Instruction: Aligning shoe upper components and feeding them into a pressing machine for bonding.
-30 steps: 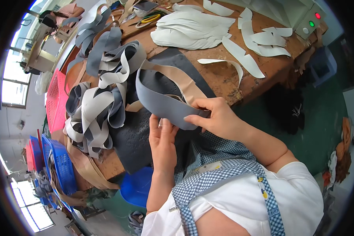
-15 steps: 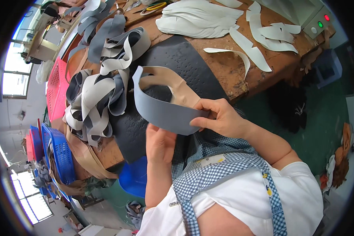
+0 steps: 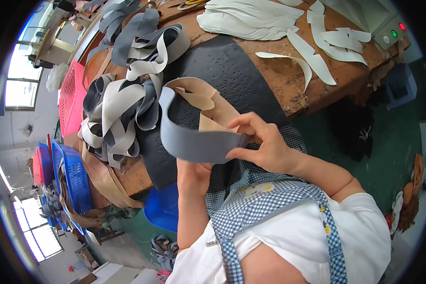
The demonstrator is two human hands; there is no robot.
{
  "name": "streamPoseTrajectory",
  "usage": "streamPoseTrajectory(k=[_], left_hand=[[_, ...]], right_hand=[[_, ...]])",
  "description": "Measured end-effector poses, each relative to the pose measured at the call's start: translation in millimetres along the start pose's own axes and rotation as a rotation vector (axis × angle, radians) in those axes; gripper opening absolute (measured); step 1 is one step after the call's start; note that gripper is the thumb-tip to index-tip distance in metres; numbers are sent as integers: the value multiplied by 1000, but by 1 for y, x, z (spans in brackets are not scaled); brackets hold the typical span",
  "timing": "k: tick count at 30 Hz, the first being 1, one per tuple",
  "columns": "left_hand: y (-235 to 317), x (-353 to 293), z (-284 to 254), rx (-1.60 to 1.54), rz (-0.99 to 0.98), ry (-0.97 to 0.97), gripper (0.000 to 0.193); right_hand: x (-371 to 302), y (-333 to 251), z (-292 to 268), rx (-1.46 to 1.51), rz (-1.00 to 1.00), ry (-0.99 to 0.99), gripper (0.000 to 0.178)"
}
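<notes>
A wide strip of leather-like material (image 3: 194, 142), grey-blue outside and tan inside, is bent into a loop in front of me. Its right end is pinched between the thumb and fingers of my right hand (image 3: 270, 150). Below the loop's lower edge is my left hand (image 3: 193, 179); its fingers are mostly hidden behind the strip, so their grip does not show. Under the loop lies a black perforated mat (image 3: 222, 61) on the brown workbench (image 3: 288, 90). To the left sits a tangled heap of grey and off-white strips (image 3: 123, 104).
White cut pieces (image 3: 251, 19) are piled at the back of the bench. A machine box with red and green lights (image 3: 388, 35) stands at far right. Pink (image 3: 71, 102) and blue (image 3: 75, 175) plastic baskets are at left. Tan strips (image 3: 109, 180) hang over the bench edge.
The loop has turned in my hands, and more of its tan inner side and a folded-in tan flap show. My left hand's fingers have gone behind the strip. The right hand keeps its pinch.
</notes>
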State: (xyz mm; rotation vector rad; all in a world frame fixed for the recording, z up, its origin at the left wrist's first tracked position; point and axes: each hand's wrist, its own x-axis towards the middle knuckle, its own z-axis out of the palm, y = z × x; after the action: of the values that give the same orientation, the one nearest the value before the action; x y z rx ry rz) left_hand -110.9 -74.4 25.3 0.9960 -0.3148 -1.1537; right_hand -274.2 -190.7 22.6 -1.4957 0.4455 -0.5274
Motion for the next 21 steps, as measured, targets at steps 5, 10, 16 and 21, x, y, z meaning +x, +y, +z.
streamPoseTrajectory(k=[5, 10, 16, 21], left_hand=[[-8, -1, -7, -203, 52, -72, 61], [3, -3, 1, 296, 188, 120, 23], [9, 5, -4, 375, 192, 89, 21], [13, 3, 1, 381, 166, 58, 19]], right_hand=[[2, 7, 2, 146, 128, 81, 43], [1, 7, 4, 83, 126, 8, 27], [-3, 10, 9, 0, 81, 10, 17], [-2, 12, 8, -73, 88, 42, 15]])
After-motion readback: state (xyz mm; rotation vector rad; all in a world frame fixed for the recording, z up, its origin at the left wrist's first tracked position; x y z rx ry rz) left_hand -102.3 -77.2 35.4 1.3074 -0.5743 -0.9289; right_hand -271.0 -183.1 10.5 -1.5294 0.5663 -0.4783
